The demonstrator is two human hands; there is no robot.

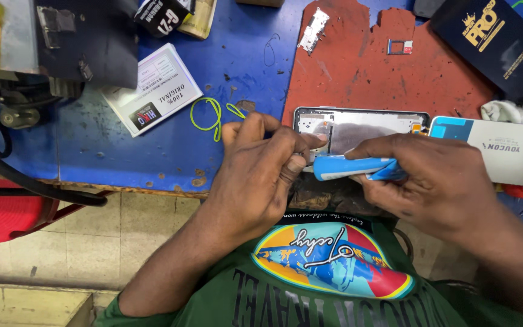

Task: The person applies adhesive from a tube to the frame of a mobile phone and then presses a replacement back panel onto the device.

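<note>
Phone frame (361, 124) lies open on the red mat (394, 79); left hand (261, 175) pinches its edge, right hand (437, 181) closed around a blue tube (349, 168), nozzle at the frame, mid-application; steady aim along the rim seems needed

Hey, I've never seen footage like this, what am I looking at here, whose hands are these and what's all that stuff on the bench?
This is one picture from a camera worn on a person's head, looking down at their own two bare hands and green shirt. There is no machine. The right hand grips a blue and white tube, nozzle pointing left. The left hand pinches at the nozzle end, beside an opened phone frame with its insides showing. The frame lies at the edge of a red mat on a worn blue workbench. Also there: a white printed card, a looped yellow-green rubber band, a small metal bracket, a SIM tray, a black box and a white box.
</note>
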